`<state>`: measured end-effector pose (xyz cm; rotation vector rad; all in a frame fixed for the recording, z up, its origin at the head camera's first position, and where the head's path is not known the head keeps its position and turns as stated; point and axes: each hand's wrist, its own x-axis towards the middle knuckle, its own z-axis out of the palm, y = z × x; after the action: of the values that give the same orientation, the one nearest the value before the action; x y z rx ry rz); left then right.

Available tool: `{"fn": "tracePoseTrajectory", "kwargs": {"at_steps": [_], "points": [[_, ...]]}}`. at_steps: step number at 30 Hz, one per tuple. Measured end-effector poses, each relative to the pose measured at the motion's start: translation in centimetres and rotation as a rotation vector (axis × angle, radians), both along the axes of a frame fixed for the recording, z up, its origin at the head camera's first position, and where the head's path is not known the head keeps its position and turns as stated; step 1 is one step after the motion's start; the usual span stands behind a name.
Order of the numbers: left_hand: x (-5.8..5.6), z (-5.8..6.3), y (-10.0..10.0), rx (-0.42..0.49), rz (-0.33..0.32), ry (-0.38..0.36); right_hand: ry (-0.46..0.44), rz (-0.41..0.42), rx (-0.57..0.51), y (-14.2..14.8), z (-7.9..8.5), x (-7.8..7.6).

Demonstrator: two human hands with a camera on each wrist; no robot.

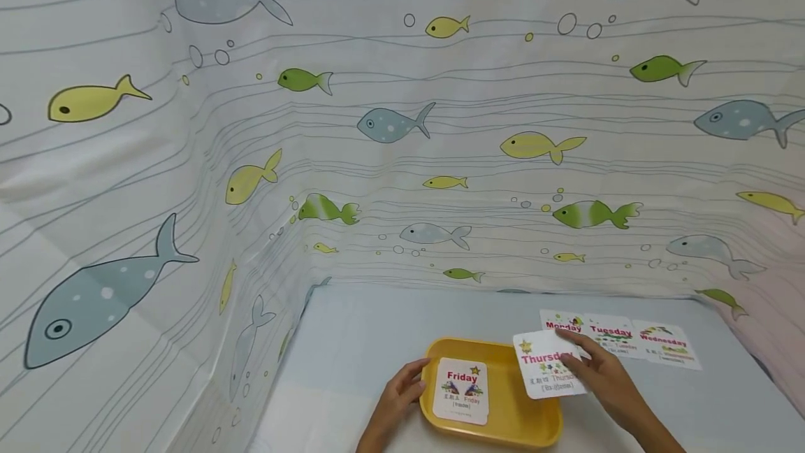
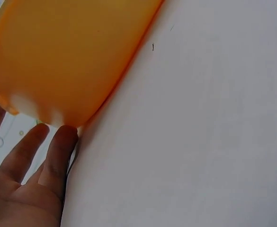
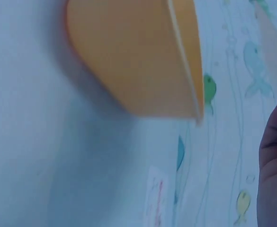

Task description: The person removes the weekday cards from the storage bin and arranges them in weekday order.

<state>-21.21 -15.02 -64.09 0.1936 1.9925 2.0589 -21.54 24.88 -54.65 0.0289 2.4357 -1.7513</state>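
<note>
My right hand (image 1: pixel 606 379) pinches the Thursday card (image 1: pixel 541 362) by its right side, holding it above the right part of a yellow tray (image 1: pixel 509 428). In the right wrist view, part of that hand (image 3: pixel 274 170) shows at the right edge. Inside the tray, on its left, lies the Friday card (image 1: pixel 461 400). My left hand (image 1: pixel 396 397) rests against the tray's left side. Seen from the left wrist, the left hand's fairly straight fingers (image 2: pixel 58 156) touch the outer wall of the tray (image 2: pixel 67 61) with their tips.
Monday (image 1: pixel 560 320), Tuesday (image 1: pixel 608 328) and Wednesday (image 1: pixel 665 342) cards lie in a row behind the tray on the right, Monday partly covered by the held card. The pale tabletop (image 1: pixel 352 334) meets a fish-patterned cloth (image 1: pixel 390 194) at the back and left.
</note>
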Motion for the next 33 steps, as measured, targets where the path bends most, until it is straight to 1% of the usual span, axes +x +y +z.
{"fn": "tracePoseTrajectory", "kwargs": {"at_steps": [2, 7, 10, 12, 14, 18, 23, 30, 33], "points": [[0.0, -0.1, 0.1, -0.002, 0.004, 0.008, -0.033, -0.062, 0.012, 1.5, -0.5, 0.4], [0.1, -0.2, -0.1, 0.012, 0.014, 0.048, -0.157, -0.153, 0.016, 4.4, -1.5, 1.4], [0.1, -0.1, -0.1, 0.026, 0.009, 0.074, -0.173, -0.192, -0.021, 5.8, -2.5, 1.8], [0.2, 0.0, 0.0, 0.031, 0.005, 0.078, -0.182, -0.217, -0.04, 6.5, -3.1, 1.9], [0.1, 0.0, 0.1, 0.032, 0.004, 0.082, -0.192, -0.231, -0.035, 7.1, -3.9, 2.0], [0.1, -0.2, 0.3, 0.018, 0.012, 0.077, -0.251, -0.233, 0.036, 7.7, -5.3, 1.8], [0.0, -0.2, 0.3, 0.01, 0.019, 0.054, -0.27, -0.218, 0.095, 7.7, -7.1, 1.0], [0.1, -0.2, 0.2, -0.007, 0.045, 0.03, -0.211, -0.163, 0.214, 6.6, -8.3, -0.3], [0.3, -0.2, 0.1, -0.004, 0.038, 0.025, -0.184, -0.171, 0.282, 6.1, -8.6, -0.6]]}}
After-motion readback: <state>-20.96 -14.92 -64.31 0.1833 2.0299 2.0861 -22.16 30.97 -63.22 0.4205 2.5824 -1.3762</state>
